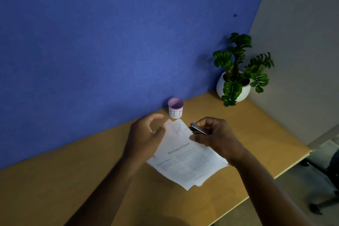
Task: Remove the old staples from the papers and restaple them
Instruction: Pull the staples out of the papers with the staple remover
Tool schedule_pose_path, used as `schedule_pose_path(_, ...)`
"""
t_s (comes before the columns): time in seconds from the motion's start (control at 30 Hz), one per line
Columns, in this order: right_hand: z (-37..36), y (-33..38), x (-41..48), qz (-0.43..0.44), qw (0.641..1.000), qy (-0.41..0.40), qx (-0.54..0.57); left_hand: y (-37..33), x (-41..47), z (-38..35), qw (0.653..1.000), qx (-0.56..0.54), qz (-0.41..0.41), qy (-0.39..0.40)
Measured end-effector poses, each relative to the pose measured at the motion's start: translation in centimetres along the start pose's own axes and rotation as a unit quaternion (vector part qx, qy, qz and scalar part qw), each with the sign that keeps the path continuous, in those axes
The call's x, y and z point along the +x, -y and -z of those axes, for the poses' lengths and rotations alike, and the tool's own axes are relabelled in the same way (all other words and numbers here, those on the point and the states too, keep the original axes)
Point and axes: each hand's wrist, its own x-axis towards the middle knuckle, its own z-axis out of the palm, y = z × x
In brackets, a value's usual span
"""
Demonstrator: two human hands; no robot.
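A small stack of printed papers (185, 159) lies slanted on the wooden desk (73, 180). A tiny metal glint, perhaps a staple (177, 126), shows near the papers' far corner. My right hand (216, 137) grips a small metal stapler (199, 129) just right of that corner, its nose pointing toward the paper. My left hand (146, 134) hovers at the papers' left edge with fingers curled apart, thumb near the corner, holding nothing.
A purple mesh cup labelled "BIN" (175, 107) stands against the blue partition (110, 42) just behind the papers. A potted plant in a white pot (236, 77) occupies the desk's far right corner. An office chair base (326, 180) stands off the desk's right edge.
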Motion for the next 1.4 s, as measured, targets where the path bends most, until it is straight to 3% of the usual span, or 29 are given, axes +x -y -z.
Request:
schedule_pose_path(0.07, -0.5, -0.3, -0.1, 0.018, 0.997, -0.072, -0.032, 0.1, -1.0, -1.0, 0.992, 0.028, -0.041, -0.115)
schedule_pose_path(0.1, -0.9, -0.4, -0.2, 0.027, 0.993, -0.108, -0.050, 0.3, -1.6, -1.8, 0.990, 0.008, -0.038, -0.132)
schedule_pose_path(0.2, -2.9, -0.4, -0.9, 0.083, 0.973, -0.185, -0.106, 0.8, -3.3, -4.2, 0.980, -0.160, 0.074, -0.088)
schedule_pose_path(0.23, -3.7, -0.4, -1.2, 0.107, 0.966, -0.199, -0.122, 0.7, -3.7, -4.9, 0.960, -0.246, 0.121, -0.060)
schedule_pose_path(0.33, -6.0, -0.6, -2.4, 0.139, 0.948, -0.194, -0.211, 0.6, -4.1, -6.0, 0.854, -0.476, 0.210, 0.009)
schedule_pose_path(0.43, -8.2, -1.6, -3.4, 0.155, 0.911, -0.205, -0.321, 1.3, -4.1, -5.9, 0.801, -0.559, 0.209, 0.043)
schedule_pose_path(0.6, -9.9, -3.1, -4.2, 0.208, 0.863, -0.211, -0.409, 3.1, -3.9, -6.5, 0.830, -0.507, 0.232, 0.024)
schedule_pose_path(0.67, -10.3, -3.8, -4.3, 0.213, 0.862, -0.207, -0.411, 4.1, -3.7, -6.8, 0.840, -0.479, 0.256, 0.005)
schedule_pose_path(0.87, -10.4, -6.5, -4.1, 0.101, 0.941, -0.158, -0.282, 7.5, -3.3, -7.1, 0.837, -0.449, 0.310, 0.038)
schedule_pose_path(0.97, -11.0, -8.4, -3.2, 0.037, 0.964, -0.157, -0.210, 10.0, -2.9, -7.7, 0.836, -0.424, 0.344, 0.054)
schedule_pose_path(1.1, -12.7, -11.5, -1.8, -0.063, 0.973, -0.155, -0.157, 14.0, -2.7, -9.4, 0.819, -0.395, 0.414, 0.041)
schedule_pose_path(1.27, -14.2, -14.6, -0.7, -0.118, 0.974, -0.096, -0.168, 18.0, -2.8, -10.6, 0.797, -0.371, 0.476, -0.005)
schedule_pose_path(1.4, -15.7, -16.0, -0.2, -0.127, 0.972, -0.076, -0.182, 19.9, -2.6, -10.9, 0.824, -0.298, 0.482, 0.011)
